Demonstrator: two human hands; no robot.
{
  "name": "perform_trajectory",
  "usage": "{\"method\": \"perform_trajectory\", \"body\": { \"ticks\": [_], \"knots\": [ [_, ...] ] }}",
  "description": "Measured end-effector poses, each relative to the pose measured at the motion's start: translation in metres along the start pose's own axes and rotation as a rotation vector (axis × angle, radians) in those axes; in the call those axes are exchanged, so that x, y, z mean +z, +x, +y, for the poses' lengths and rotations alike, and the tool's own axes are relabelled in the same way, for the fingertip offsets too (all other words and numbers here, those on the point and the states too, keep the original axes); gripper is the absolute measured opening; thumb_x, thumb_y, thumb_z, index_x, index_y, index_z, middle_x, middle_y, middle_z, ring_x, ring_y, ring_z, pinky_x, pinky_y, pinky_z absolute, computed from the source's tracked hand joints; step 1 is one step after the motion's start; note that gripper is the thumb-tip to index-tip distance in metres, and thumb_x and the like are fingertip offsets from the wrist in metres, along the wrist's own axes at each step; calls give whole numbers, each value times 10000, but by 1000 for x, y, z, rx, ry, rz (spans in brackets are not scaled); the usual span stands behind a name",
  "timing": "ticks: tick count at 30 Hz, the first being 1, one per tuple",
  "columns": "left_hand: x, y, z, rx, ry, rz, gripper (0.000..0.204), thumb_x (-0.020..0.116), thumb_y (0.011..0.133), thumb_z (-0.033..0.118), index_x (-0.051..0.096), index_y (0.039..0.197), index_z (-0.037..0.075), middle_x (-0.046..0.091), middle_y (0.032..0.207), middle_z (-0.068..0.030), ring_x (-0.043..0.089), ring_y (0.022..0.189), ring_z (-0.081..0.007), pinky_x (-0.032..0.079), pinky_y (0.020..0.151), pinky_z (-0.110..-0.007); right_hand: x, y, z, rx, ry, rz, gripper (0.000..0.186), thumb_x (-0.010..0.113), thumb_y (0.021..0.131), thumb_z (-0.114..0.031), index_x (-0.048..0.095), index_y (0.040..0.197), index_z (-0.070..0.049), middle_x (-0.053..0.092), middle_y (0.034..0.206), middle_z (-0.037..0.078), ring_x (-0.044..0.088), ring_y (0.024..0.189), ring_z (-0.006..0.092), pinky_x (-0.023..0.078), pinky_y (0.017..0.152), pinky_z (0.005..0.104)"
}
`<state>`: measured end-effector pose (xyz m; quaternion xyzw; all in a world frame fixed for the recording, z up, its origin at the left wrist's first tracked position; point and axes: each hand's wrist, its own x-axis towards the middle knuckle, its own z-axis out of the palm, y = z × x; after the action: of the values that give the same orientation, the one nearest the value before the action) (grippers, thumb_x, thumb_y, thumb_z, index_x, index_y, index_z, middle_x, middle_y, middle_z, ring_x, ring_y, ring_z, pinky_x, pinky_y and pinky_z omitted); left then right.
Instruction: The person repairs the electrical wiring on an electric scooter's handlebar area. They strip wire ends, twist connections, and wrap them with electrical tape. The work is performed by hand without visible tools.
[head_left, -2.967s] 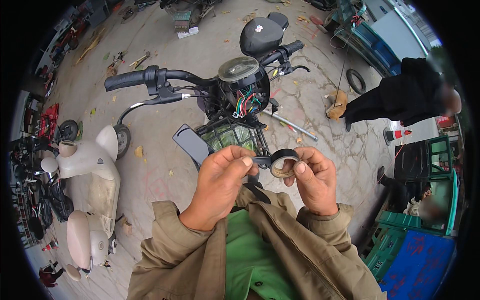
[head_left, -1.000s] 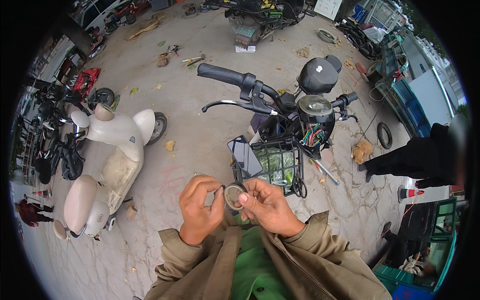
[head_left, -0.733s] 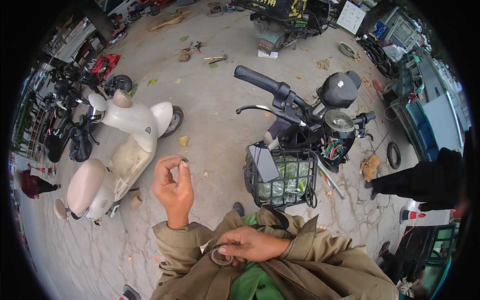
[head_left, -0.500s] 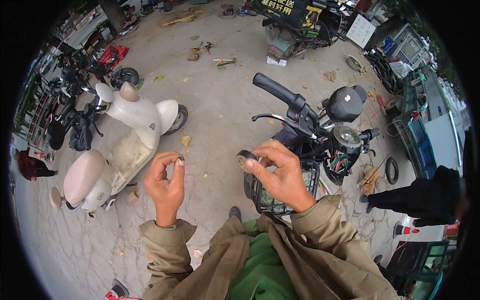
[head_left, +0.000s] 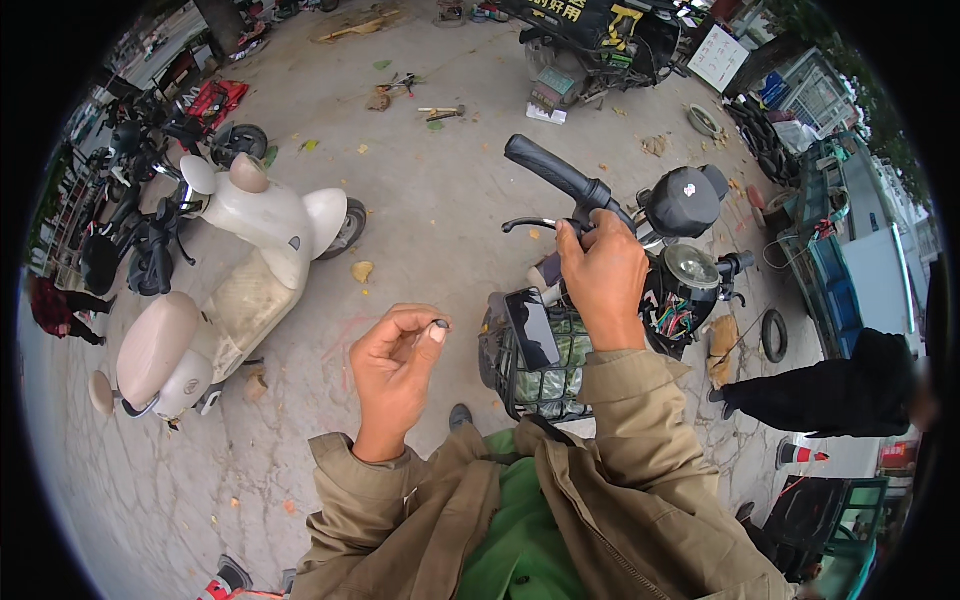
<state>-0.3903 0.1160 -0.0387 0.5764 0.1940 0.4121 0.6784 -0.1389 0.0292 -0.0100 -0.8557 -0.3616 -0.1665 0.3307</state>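
The left hand (head_left: 392,362) has its fingers pinched on a dark scrap (head_left: 441,323), left of the basket (head_left: 512,386); held only by the tips, it could slip away or cling to the thumb. The right hand (head_left: 605,275) is at the near end of the grip (head_left: 550,168), where a careless sweep could knock the phone (head_left: 531,328) off the basket. The grip points far left, its long axis running from there to near right. The scrap's axis is too small to read, and what the right fingers grasp, if anything, is hidden, so I cannot tell either.
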Motion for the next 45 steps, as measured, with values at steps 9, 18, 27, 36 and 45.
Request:
{"method": "perform_trajectory", "body": {
  "ticks": [9, 18, 27, 36, 45],
  "knots": [
    [80, 3, -8, -298, -353, -318, 331, 675, 956, 37, 721, 1281, -5, 659, 1445, -208, 582, 1393, -296, 381, 1234, -484, -76, -99, 12, 301, 911, -313, 351, 847, 959, -136, 708, 1240, 22, 697, 1007, 70, 629, 710, 60, 496, 602, 251],
    [162, -42, -40, -337, -397, -737, 521, 669, 989, 77, 588, 1488, -51, 424, 1661, -253, 399, 1559, -354, 302, 1280, -495, -120, -158, 56, 871, 1692, -154, 232, 788, 1008, -148, 689, 1172, -16, 636, 965, 4, 578, 870, 92, 476, 785, 272],
    [240, -67, -56, -291, -239, -769, 568, 676, 1017, 109, 540, 1560, 14, 412, 1667, -244, 548, 1214, -192, 456, 997, -354, -156, -163, 123, 976, 1882, -27, 85, 713, 1054, -106, 694, 1067, -24, 691, 955, 31, 626, 859, 118, 501, 783, 298],
    [278, -65, -55, 6, 217, -706, 550, 720, 948, -13, 611, 1486, -39, 514, 1581, -296, 527, 1446, -385, 410, 1207, -491, -166, -148, 177, 1002, 2032, -199, 133, 726, 1039, -117, 696, 1095, -1, 690, 909, 40, 624, 827, 109, 492, 765, 283],
    [288, -15, -46, 351, 589, -737, 355, 785, 863, 0, 781, 1216, -34, 732, 1317, -249, 674, 1226, -414, 523, 1061, -495, -162, -140, 202, 834, 1838, -147, 58, 708, 1013, -32, 676, 1001, 14, 670, 1011, 45, 569, 850, 92, 467, 755, 273]
  ]
}}
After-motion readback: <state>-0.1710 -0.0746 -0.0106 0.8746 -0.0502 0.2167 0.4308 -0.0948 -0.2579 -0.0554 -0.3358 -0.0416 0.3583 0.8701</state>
